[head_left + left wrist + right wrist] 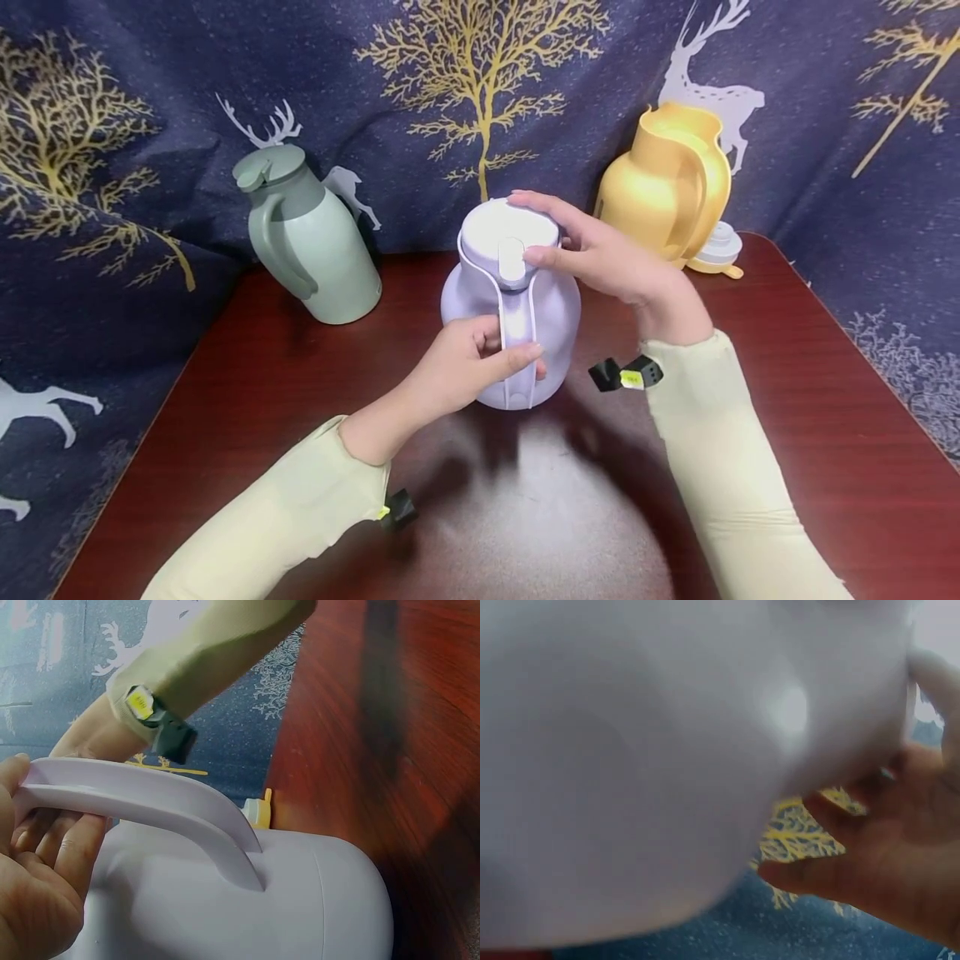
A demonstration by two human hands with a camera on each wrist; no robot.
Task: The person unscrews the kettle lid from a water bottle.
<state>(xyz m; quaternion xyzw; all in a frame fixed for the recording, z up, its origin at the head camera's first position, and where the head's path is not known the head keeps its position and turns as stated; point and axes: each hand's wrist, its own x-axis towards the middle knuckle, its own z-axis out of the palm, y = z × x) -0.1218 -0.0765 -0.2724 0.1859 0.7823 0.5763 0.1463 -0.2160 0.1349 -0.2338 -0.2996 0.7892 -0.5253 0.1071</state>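
1. The right wrist view is mostly filled by the blurred lavender jug (557,325); the right hand (600,250) is cut off at its right edge, and how the fingertips meet the jug is hard to make out there.
2. In the left wrist view, the left hand (465,358) is cut off at the left edge, and the jug's top is out of sight.
3. The lavender jug stands in the middle of the scene, over the far part of the brown table (262,425), handle (517,342) facing near; whether its base touches the wood, I cannot tell.
4. The left hand holds the handle in a narrow grip, thumb across its near side, fingers passing through behind it and partly hidden.
5. The right hand grips the lid (487,221) from the right in a wider spread: thumb beside the push button (512,260), index finger at the far rim, other fingers mostly hidden.
6. Far left stands a closed green jug (330,250).
7. Far right, an uncapped yellow jug (648,196) partly hides a white-and-yellow stopper lid (720,246) beside it.
8. Both cream sleeves (712,433) run off the near edge.
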